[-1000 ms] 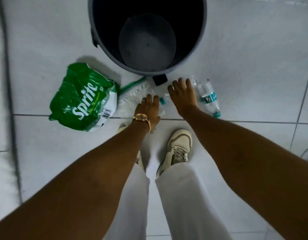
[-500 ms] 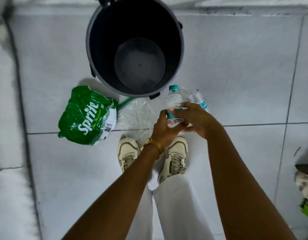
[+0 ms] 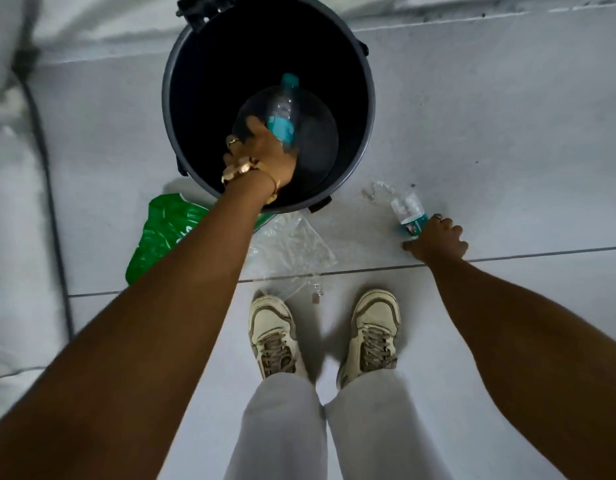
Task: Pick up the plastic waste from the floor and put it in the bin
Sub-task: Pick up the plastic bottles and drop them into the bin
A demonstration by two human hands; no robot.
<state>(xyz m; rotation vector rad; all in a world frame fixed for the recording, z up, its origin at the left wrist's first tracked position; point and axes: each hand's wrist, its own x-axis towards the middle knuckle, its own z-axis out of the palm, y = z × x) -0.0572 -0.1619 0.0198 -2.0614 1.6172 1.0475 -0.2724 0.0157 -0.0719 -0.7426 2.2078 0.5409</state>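
Observation:
A dark round bin (image 3: 363,67) stands on the tiled floor ahead of my feet. My left hand (image 3: 265,152) reaches over its near rim and is shut on a clear plastic bottle (image 3: 282,112) with a teal cap and label, held over the bin's opening. To the right, my right hand (image 3: 438,237) is down at the floor, shut on the lower end of a second clear bottle (image 3: 408,211) with a teal label. A green Sprite wrapper (image 3: 161,233) and a clear plastic bag (image 3: 289,247) lie on the floor just below the bin, partly behind my left forearm.
My two cream sneakers (image 3: 275,337) stand on the white tiles behind the clear bag. A dark cable (image 3: 53,216) runs down the left side. A small scrap of clear plastic (image 3: 379,192) lies beside the second bottle.
My left hand carried the first bottle from in front of the bin to over its opening. My right hand let go of it and dropped to the second bottle on the floor.

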